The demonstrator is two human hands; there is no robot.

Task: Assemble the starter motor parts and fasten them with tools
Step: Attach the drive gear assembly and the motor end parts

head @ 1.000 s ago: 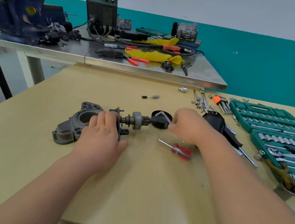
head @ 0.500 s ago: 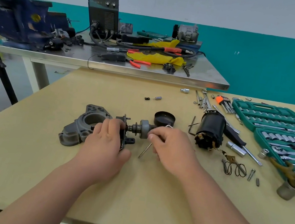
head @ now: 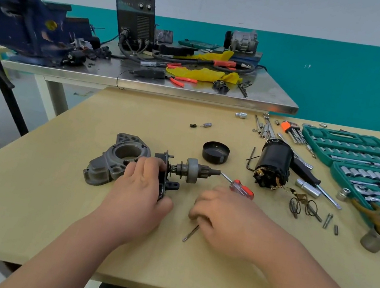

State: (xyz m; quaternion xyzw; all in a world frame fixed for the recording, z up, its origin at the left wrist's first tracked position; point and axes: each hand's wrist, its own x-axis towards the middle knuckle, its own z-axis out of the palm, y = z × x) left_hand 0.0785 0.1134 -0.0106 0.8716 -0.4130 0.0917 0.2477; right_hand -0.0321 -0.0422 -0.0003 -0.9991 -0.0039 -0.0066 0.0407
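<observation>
My left hand [head: 143, 189] grips the black plate end of the pinion shaft assembly [head: 189, 169], which lies sideways on the wooden table [head: 70, 211]. Behind that hand sits the grey nose housing [head: 115, 156]. My right hand [head: 224, 216] has curled fingers around a thin metal rod [head: 190, 233] whose tip pokes out below the knuckles. A red-handled screwdriver [head: 239, 187] lies just beyond the right hand. The black armature [head: 272, 166] and a round black cap [head: 215, 151] rest further back.
Open green socket sets [head: 359, 158] line the right side, with loose sockets, hex keys [head: 292, 131], springs [head: 304, 207] and bolts near them. A steel bench [head: 193, 91] with a welder [head: 134, 20] and a blue vise [head: 18, 17] stands behind.
My right hand drew back from the cap and shaft toward me with the thin rod in it. The screwdriver now shows beyond it. My left hand kept its hold.
</observation>
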